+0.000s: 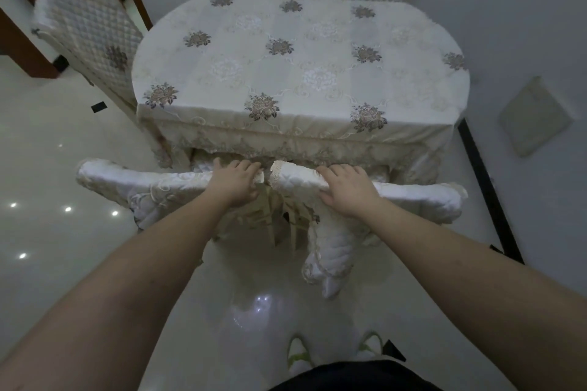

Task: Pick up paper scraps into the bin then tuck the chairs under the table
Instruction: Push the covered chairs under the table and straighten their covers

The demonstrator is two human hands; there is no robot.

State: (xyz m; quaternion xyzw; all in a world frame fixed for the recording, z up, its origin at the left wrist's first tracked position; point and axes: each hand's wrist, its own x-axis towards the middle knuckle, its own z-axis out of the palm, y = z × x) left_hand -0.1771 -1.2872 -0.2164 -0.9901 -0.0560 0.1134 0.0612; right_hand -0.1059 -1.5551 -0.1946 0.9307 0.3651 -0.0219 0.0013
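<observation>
Covered chairs [85, 32] round the clothed table [298, 60].

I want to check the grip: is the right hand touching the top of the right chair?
Touching. The head view shows the right hand curled over the right chair backrest top, fingers wrapped on its cover.

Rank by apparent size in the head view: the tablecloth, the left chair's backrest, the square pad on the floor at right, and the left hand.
1. Tablecloth, by far the largest.
2. Left chair's backrest.
3. Square pad.
4. Left hand.
The pad and the hand look close; the hand is nearer the camera, so that order is unsure.
</observation>
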